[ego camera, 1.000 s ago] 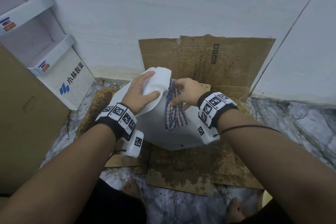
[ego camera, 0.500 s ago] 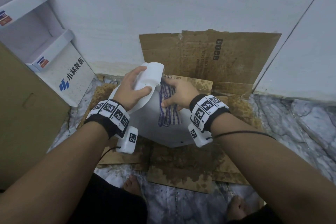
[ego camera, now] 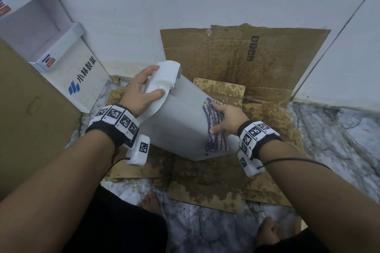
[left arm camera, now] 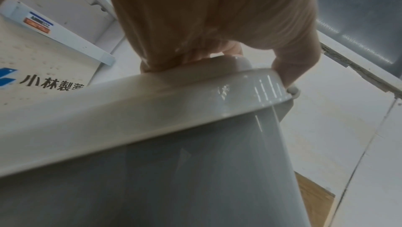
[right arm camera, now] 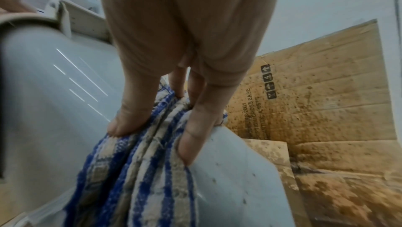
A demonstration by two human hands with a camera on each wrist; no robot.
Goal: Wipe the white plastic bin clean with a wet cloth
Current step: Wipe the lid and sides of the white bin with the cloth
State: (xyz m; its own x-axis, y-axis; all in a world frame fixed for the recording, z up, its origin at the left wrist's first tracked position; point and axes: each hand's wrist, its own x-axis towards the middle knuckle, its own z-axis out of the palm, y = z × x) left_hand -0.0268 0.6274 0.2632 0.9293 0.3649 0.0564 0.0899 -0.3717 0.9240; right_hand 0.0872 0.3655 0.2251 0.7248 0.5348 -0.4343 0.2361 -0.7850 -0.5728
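Observation:
The white plastic bin (ego camera: 181,121) leans tilted on wet cardboard, lid end up and to the left. My left hand (ego camera: 141,90) grips its lid and rim, fingers curled over the top edge. In the left wrist view the left hand (left arm camera: 234,53) wraps that rim above the bin wall (left arm camera: 195,162). My right hand (ego camera: 223,118) lies flat on a blue-and-white checked cloth (ego camera: 213,129), pressing it against the bin's right side near the base. The right wrist view shows the right hand (right arm camera: 156,127) with thumb and straight fingers spread on the bunched cloth (right arm camera: 141,170) over the bin wall (right arm camera: 54,110).
Stained brown cardboard (ego camera: 246,53) leans on the wall behind, and more sheets (ego camera: 205,187) cover the marble floor. A white display stand (ego camera: 61,57) and a brown box (ego camera: 24,119) stand close on the left. My bare feet (ego camera: 150,201) are just below the bin.
My right hand has slid the cloth from beside the lid down the bin's side toward the base and flattened on it. The left hand keeps its grip on the lid.

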